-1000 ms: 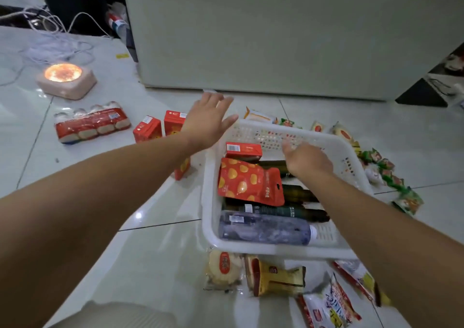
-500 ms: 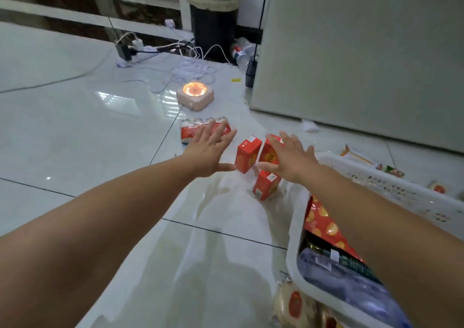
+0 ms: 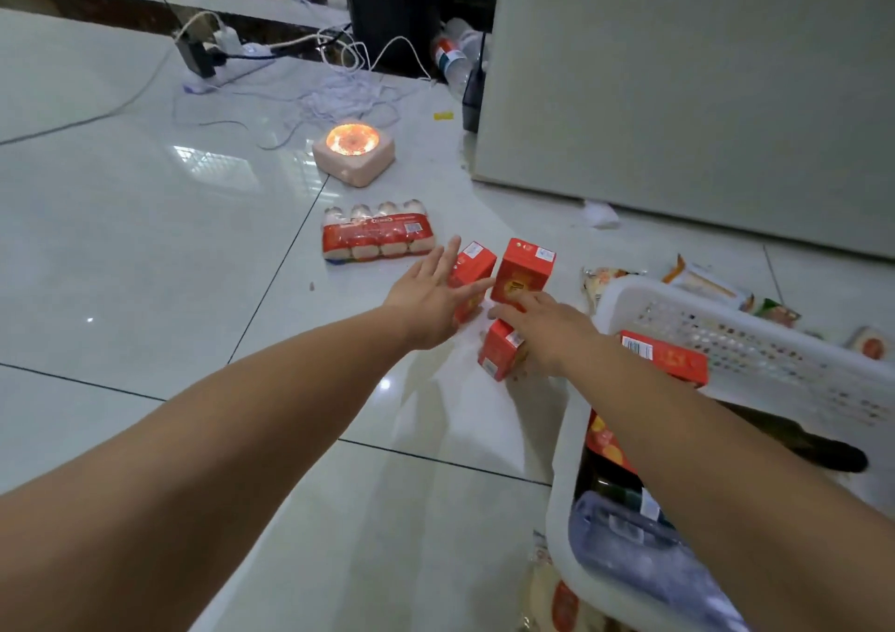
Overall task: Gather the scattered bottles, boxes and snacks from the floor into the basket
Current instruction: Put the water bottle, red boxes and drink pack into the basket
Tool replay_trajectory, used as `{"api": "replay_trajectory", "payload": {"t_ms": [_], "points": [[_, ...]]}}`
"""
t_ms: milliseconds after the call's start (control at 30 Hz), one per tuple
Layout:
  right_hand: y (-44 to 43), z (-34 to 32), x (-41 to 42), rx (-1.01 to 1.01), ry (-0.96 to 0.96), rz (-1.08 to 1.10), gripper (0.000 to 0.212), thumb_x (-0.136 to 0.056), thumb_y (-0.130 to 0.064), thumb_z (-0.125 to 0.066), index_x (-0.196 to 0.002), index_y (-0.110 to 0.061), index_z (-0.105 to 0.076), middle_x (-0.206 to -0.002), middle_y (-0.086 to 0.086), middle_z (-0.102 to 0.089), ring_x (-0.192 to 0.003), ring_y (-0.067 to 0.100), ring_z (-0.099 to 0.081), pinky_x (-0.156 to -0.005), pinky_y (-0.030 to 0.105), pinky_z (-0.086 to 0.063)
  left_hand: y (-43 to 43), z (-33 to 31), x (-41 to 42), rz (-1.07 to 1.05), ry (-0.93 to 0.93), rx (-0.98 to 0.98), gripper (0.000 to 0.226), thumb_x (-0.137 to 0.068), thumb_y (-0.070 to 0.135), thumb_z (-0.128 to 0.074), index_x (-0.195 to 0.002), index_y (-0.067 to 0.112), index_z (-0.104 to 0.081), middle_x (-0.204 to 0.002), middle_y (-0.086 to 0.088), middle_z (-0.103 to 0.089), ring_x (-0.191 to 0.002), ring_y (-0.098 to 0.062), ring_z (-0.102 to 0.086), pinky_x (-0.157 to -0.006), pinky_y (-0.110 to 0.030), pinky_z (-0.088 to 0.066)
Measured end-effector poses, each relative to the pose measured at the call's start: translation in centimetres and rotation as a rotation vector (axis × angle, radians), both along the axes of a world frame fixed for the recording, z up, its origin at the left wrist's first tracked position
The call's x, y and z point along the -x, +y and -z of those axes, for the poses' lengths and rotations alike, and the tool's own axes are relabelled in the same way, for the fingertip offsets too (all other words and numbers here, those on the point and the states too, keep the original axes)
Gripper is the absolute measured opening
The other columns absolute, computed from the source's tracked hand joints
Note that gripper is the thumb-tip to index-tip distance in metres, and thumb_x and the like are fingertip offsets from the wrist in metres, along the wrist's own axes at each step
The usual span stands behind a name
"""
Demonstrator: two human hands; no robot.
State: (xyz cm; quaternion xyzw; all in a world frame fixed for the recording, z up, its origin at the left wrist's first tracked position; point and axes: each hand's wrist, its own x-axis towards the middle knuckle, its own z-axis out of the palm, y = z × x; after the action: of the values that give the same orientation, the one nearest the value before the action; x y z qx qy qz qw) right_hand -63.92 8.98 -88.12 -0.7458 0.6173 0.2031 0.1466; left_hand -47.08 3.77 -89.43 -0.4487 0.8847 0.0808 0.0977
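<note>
Three red boxes stand close together on the white floor tiles: a left box [image 3: 472, 270], a taller middle box [image 3: 525, 270] and a lower box [image 3: 499, 355]. My left hand [image 3: 428, 302] is spread flat with straight fingers beside the left box. My right hand [image 3: 542, 326] reaches over the lower box, fingertips against the middle box's front. The white basket [image 3: 624, 295] at the right holds a red box, a red snack bag, dark bottles and a bluish bottle [image 3: 629, 554]. A red pack of small bottles [image 3: 375, 239] lies further away.
A glowing pink square lamp [image 3: 353, 152] sits beyond the pack, with tangled white cables and a power strip [image 3: 218, 62] behind. A grey cabinet [image 3: 678, 74] stands at the back right. Snack packets [image 3: 702, 283] lie past the basket, and more lie in front of it [image 3: 552, 593].
My right hand left the basket and both hands moved left to the red boxes. The view swung left. The right fingertips now touch the middle box.
</note>
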Motion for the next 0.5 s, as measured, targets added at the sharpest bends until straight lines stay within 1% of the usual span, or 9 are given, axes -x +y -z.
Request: {"api": "replay_trajectory", "payload": {"t_ms": [67,100,133,167,233,300,400,433,500], "points": [[-0.2,0.1,-0.1,0.017,-0.038,0.025,0.066,-0.085,-0.024,-0.063,-0.141,-0.028,-0.029,-0.146,0.003,-0.033,-0.133,0.026,-0.034,-0.1,0.044,-0.041,0.1,0.3,1.0,-0.088,0.043,-0.072,0.049,-0.095,0.037,-0.051,-0.142,0.033,-0.039,-0.157,-0.017,-0.003,-0.139,-0.039,-0.026,-0.11,-0.045,-0.033],[-0.4,0.2,-0.2,0.028,-0.047,0.031,0.06,-0.086,-0.023,-0.061,-0.138,-0.026,-0.032,-0.141,0.003,-0.039,-0.128,0.026,-0.039,-0.096,0.041,-0.043,0.1,0.4,1.4,-0.125,0.078,-0.098,0.041,-0.095,0.035,-0.051,-0.135,0.027,-0.048,-0.152,-0.018,-0.015,-0.131,-0.037,-0.038,-0.104,-0.042,-0.04],[-0.5,0.3,-0.3,0.038,-0.051,0.034,0.055,-0.087,-0.022,-0.059,-0.136,-0.025,-0.035,-0.138,0.003,-0.042,-0.125,0.026,-0.042,-0.094,0.039,-0.044,0.0,0.5,1.7,-0.155,0.119,-0.108,0.035,-0.096,0.034,-0.051,-0.128,0.023,-0.055,-0.145,-0.018,-0.025,-0.123,-0.034,-0.045,-0.098,-0.04,-0.043],[-0.6,0.3,-0.3,0.046,-0.05,0.036,0.052,-0.087,-0.021,-0.057,-0.135,-0.024,-0.037,-0.136,0.004,-0.044,-0.123,0.027,-0.045,-0.092,0.038,-0.044,-0.1,0.6,1.9,-0.183,0.157,-0.109,0.03,-0.095,0.033,-0.052,-0.122,0.02,-0.059,-0.138,-0.016,-0.031,-0.118,-0.032,-0.047,-0.095,-0.039,-0.044],[-0.7,0.3,-0.4,0.058,-0.021,0.028,0.051,-0.088,-0.021,-0.056,-0.135,-0.024,-0.037,-0.135,0.004,-0.046,-0.122,0.027,-0.047,-0.089,0.036,-0.044,-0.2,0.8,2.0,-0.224,0.191,-0.104,0.026,-0.094,0.033,-0.057,-0.114,0.019,-0.064,-0.133,-0.014,-0.036,-0.116,-0.03,-0.048,-0.092,-0.038,-0.045],[-0.7,0.3,-0.4,0.072,0.022,0.015,0.053,-0.088,-0.022,-0.057,-0.137,-0.024,-0.037,-0.134,0.005,-0.048,-0.121,0.027,-0.049,-0.086,0.036,-0.045,-0.1,1.0,1.7,-0.232,0.182,-0.093,0.028,-0.092,0.036,-0.058,-0.113,0.019,-0.066,-0.131,-0.013,-0.038,-0.113,-0.031,-0.049,-0.089,-0.038,-0.047],[-0.2,0.1,-0.3,0.081,0.075,-0.001,0.05,-0.087,-0.02,-0.059,-0.133,-0.023,-0.04,-0.128,0.005,-0.053,-0.116,0.026,-0.051,-0.078,0.034,-0.043,0.3,0.8,1.0,-0.208,0.158,-0.065,0.029,-0.091,0.04,-0.057,-0.113,0.022,-0.066,-0.121,-0.013,-0.042,-0.106,-0.031,-0.051,-0.08,-0.036,-0.045],[0.0,-0.2,-0.2,0.086,0.09,-0.007,0.049,-0.087,-0.019,-0.06,-0.132,-0.023,-0.042,-0.128,0.005,-0.053,-0.115,0.026,-0.051,-0.079,0.035,-0.043,0.4,0.6,0.8,-0.186,0.148,-0.048,0.029,-0.092,0.041,-0.055,-0.114,0.024,-0.065,-0.119,-0.013,-0.043,-0.104,-0.031,-0.051,-0.079,-0.035,-0.045],[0.4,-1.2,0.2,0.128,0.102,-0.006,0.049,-0.085,-0.019,-0.063,-0.13,-0.023,-0.044,-0.129,0.004,-0.053,-0.118,0.025,-0.047,-0.085,0.036,-0.042,0.6,-0.3,0.5,-0.159,0.13,-0.023,0.03,-0.093,0.044,-0.052,-0.117,0.028,-0.062,-0.12,-0.013,-0.044,-0.103,-0.029,-0.053,-0.079,-0.035,-0.046]]}}
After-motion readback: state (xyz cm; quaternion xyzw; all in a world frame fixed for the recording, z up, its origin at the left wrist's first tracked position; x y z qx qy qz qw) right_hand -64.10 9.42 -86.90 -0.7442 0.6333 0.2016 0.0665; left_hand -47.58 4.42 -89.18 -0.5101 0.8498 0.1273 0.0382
